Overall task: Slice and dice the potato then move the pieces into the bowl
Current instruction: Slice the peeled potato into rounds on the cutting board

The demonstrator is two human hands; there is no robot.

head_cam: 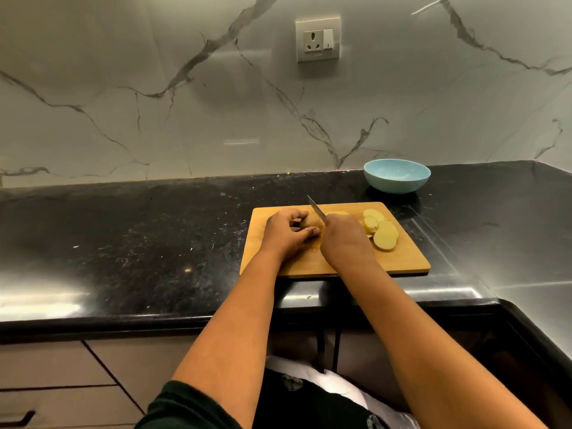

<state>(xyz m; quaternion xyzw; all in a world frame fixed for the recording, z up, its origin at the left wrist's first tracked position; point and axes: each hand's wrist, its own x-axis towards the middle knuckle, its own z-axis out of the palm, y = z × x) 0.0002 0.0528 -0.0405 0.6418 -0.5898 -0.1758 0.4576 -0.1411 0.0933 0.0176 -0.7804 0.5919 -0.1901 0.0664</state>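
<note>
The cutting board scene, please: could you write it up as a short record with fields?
surface: black countertop
cutting board: wooden, at the counter's front edge
left hand: grips the uncut potato
right hand: holds the knife, blade at the potato's cut end
slices: round, overlapping, on the board right of the right hand
bowl: light blue, behind the board, no pieces visible in it
stage: slicing; no diced pieces visible

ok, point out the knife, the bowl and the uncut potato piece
knife [316, 209], head view, mid-blade.
bowl [397, 184], head view, outer wall.
uncut potato piece [312, 222], head view, its skin.
</note>
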